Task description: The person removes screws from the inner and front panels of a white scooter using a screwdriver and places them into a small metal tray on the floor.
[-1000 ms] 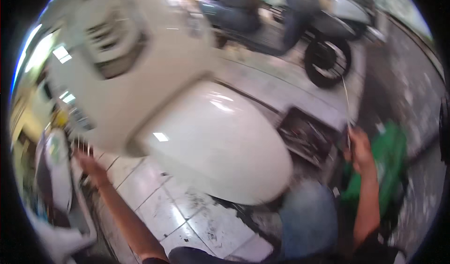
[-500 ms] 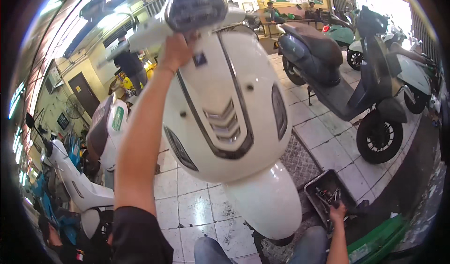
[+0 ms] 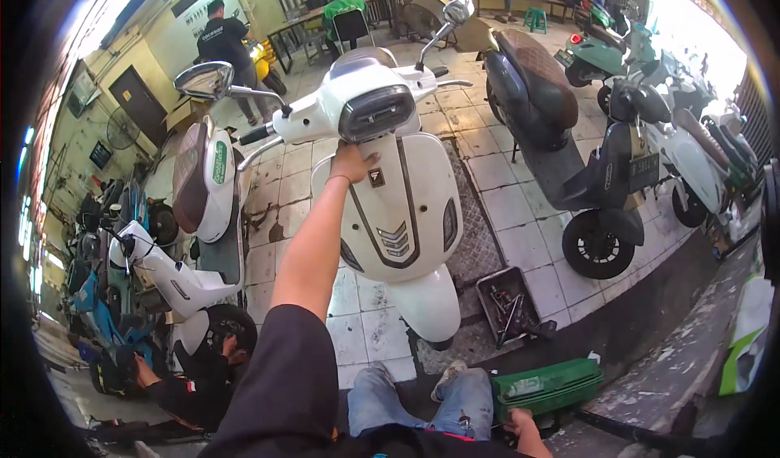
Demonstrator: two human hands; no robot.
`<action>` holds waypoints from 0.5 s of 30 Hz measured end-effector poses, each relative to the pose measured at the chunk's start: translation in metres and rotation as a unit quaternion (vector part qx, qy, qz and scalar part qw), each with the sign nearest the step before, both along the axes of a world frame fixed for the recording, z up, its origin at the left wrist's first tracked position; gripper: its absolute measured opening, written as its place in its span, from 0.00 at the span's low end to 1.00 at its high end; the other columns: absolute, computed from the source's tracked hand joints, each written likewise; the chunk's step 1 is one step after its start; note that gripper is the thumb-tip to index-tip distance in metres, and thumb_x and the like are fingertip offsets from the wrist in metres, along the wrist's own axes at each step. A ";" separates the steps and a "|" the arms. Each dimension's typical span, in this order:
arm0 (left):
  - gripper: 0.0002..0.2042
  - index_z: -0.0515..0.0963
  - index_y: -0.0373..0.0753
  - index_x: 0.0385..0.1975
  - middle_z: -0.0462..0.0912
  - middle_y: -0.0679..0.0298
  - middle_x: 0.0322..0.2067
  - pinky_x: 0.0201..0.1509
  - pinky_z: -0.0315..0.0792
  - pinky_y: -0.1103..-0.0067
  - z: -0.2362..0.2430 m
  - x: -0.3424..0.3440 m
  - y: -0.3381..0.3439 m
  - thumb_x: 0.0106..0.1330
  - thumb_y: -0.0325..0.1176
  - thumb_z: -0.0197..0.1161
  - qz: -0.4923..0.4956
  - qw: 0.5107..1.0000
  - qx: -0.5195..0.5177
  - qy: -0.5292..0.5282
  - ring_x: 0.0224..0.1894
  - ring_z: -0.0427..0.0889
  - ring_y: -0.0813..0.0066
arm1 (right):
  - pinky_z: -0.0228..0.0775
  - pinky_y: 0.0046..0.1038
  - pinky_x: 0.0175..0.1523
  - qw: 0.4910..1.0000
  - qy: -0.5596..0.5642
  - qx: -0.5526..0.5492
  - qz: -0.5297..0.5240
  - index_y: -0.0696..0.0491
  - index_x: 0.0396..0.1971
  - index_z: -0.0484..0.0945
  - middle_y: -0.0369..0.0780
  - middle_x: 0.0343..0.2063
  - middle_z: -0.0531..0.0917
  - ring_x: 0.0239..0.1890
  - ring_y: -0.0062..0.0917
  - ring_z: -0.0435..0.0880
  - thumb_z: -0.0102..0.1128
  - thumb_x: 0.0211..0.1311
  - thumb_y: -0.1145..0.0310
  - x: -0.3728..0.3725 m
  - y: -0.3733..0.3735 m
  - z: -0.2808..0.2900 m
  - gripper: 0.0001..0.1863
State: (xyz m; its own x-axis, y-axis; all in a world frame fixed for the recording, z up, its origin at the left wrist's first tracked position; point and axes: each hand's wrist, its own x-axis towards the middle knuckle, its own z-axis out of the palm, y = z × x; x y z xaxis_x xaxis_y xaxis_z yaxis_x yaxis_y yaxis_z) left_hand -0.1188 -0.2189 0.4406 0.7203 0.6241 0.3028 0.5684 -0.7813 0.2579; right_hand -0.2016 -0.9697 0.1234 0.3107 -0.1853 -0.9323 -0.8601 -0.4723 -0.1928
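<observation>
A white scooter stands facing me, its headlight at the top. My left hand reaches out to it, closed at the upper edge of the white front panel, just below the headlight and beside a small dark badge. Its fingertips are partly hidden. Down by my right thigh is my right hand, its fingers curled, next to a long green case. What it holds, if anything, I cannot make out. A black tray with several metal tools lies on the floor right of the front wheel.
A dark scooter stands at the right, a white one at the left. A co-worker's hand is at that left scooter's front wheel. Farther back are people, a long table and a green stool. A ledge runs along the right.
My right hand has left the tool tray and come back toward my right thigh. My view has drawn back from the scooter. The left hand stays at the panel below the headlight.
</observation>
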 end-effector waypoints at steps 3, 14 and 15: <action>0.37 0.66 0.30 0.56 0.67 0.43 0.56 0.64 0.63 0.67 0.009 0.002 -0.027 0.54 0.52 0.65 0.030 0.999 -0.030 -0.008 0.59 0.67 0.48 | 0.74 0.45 0.39 0.991 0.033 -0.109 0.066 0.57 0.37 0.76 0.50 0.36 0.80 0.33 0.41 0.82 0.54 0.57 0.60 0.018 -0.023 0.022 0.15; 0.39 0.55 0.35 0.66 0.57 0.48 0.64 0.70 0.49 0.58 -0.005 -0.015 -0.076 0.50 0.30 0.61 0.052 0.967 -0.136 -0.208 0.69 0.52 0.51 | 0.70 0.27 0.38 0.649 -0.426 0.278 0.566 0.58 0.44 0.76 0.40 0.32 0.80 0.32 0.24 0.78 0.55 0.63 0.70 0.219 0.357 0.213 0.12; 0.38 0.56 0.37 0.65 0.57 0.49 0.64 0.68 0.50 0.54 0.004 -0.013 -0.084 0.50 0.27 0.60 0.058 0.970 -0.128 -0.198 0.69 0.50 0.50 | 0.70 0.26 0.43 0.633 -0.429 0.323 0.557 0.59 0.44 0.75 0.41 0.36 0.81 0.37 0.24 0.79 0.53 0.65 0.72 0.233 0.391 0.237 0.10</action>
